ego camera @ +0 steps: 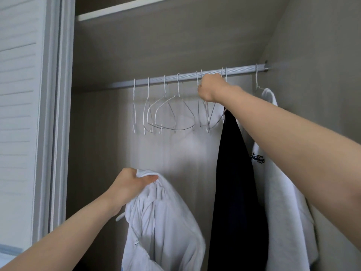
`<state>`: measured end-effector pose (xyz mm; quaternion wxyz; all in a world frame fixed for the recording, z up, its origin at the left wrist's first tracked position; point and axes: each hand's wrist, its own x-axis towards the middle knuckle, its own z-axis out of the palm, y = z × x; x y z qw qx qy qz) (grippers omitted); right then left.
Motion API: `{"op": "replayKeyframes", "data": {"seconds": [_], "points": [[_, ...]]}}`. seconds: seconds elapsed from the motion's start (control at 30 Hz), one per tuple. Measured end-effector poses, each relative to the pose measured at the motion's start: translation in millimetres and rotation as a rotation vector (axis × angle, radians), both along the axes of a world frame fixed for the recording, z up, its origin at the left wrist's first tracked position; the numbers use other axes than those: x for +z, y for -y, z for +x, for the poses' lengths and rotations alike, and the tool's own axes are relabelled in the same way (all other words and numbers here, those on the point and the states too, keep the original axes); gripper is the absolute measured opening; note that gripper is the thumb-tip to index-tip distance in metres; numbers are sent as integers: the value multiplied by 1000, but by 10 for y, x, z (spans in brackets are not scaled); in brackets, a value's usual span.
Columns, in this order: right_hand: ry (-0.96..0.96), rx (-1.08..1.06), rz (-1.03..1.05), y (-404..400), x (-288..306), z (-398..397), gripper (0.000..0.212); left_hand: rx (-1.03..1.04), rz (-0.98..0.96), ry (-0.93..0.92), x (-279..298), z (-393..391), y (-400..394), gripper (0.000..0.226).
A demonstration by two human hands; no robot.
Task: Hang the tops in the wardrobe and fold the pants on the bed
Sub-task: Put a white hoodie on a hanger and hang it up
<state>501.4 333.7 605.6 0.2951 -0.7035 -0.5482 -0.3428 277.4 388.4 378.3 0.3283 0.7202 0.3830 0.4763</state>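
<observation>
From the head view, my right hand [212,88] is high at the rail [175,77] of the wardrobe, the fingers curled around something there; I judge that it grips the neck of one empty hanger [208,116], but the back of the hand hides the fingertips, so I cannot tell exactly which wire they pinch. My left hand [134,185] is low and nearer to me, and its fingers are closed on the bunched collar of a white top [162,222], which hangs down from this grip, its long axis vertical. So the top lies below and to the left of my right hand, well apart from it, and the rail runs nearly level, to the left and to the right of that hand. To the left of my right hand several more empty hangers [166,114] hang on the rail. Just to its right and below hangs a dark top [234,182], and beyond that another white top with dark print [283,192], both already in place. I think the coming move depends on this vertical gap: either the hanger comes down to the collar, or my left hand lifts the collar up toward it.
</observation>
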Motion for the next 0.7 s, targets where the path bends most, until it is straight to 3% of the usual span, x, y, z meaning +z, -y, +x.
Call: {"op": "replayKeyframes", "data": {"seconds": [0.13, 0.33, 0.43, 0.53, 0.6, 0.7], "points": [[109, -104, 65, -8, 2, 94, 27, -14, -5, -12, -12, 22, -31, 22], [-36, -247, -35, -80, -89, 333, 11, 4, -23, -10, -63, -3, -116, 21], [89, -392, -58, -176, -157, 333, 7, 4, -39, -12, -92, -17, -159, 20], [300, -467, -78, -299, -212, 314, 22, 1, -51, -21, -125, -19, -191, 21], [269, -431, -115, -364, -248, 296, 30, -7, -60, -21, -146, -24, -213, 24], [56, -330, -132, -384, -268, 281, 36, 17, -64, -20, -179, -42, -257, 26]]}}
